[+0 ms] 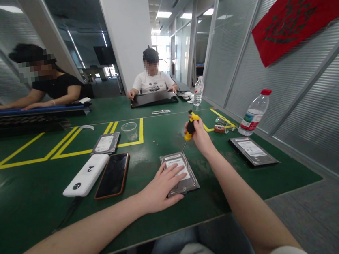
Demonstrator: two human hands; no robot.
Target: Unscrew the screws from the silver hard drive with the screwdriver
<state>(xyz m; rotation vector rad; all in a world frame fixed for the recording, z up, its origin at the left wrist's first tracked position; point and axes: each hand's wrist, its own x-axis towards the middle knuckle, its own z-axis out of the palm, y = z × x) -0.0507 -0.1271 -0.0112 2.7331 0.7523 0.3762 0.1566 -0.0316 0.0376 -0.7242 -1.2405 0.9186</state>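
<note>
The rectangular silver-grey hard drive [183, 188] before me looks metal, its white label [178, 162] papery. From it, at one o'clock, my yellow-and-black screwdriver [190, 128] has a plastic handle, metal shaft; at nine, a dark-faced, orange-edged phone [112, 176] looks glassy and glossy.

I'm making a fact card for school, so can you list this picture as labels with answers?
Surface: green table with yellow strips
Left grip: spread open on the silver rectangular metal hard drive
Right grip: closed around the yellow-and-black screwdriver
Screwdriver tip: at the drive's far right corner
Left side: orange-edged black phone, white oblong device
Right side: clear red-capped plastic bottle
</note>
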